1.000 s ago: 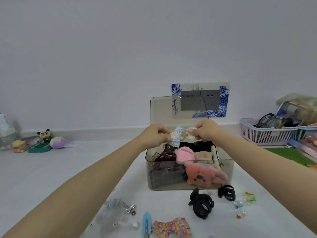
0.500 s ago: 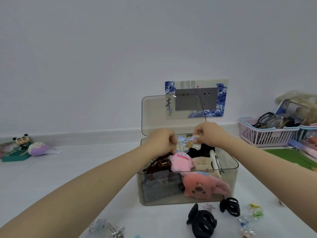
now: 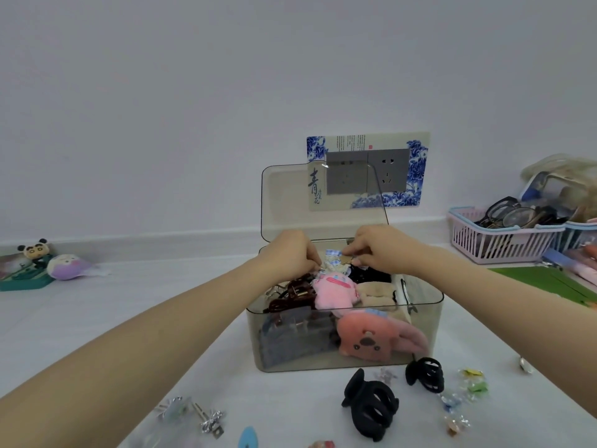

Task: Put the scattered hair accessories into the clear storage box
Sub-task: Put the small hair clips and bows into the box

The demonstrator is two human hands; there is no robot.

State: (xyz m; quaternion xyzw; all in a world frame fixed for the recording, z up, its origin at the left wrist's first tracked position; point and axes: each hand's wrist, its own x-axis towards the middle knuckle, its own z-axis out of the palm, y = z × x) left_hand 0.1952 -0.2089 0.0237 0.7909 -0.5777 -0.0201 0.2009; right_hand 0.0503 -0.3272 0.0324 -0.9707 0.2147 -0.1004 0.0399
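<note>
Item one, the clear smoky plastic storage box [image 3: 423, 324] with its hinged lid [image 3: 284, 202] standing open: it sits on the white tabletop [image 3: 113, 318] in front of you and is already well filled, with a pink plush clip [image 3: 334, 291], a salmon plush animal face [image 3: 371, 341] against the front wall and a dark brown claw clip [image 3: 290, 297] among its contents. Item two, your hands: a second ago both held the small blue-and-white checked fabric bow [image 3: 334, 263] above the open box; now your left hand [image 3: 290, 253] and right hand [image 3: 381, 250] have dropped to rim level at the back, each pinching one end of the bow, which touches the top of the pile. That suggests this piece is nearly placed and only the letting go remains. Item three, still scattered on the table before the box: a large matte black claw clip [image 3: 371, 404], a smaller black claw clip [image 3: 424, 373], silver bow-shaped metal clips [image 3: 210, 421], and several small translucent coloured clips [image 3: 473, 383] to the right. By that count, the task is perhaps halfway done.
</note>
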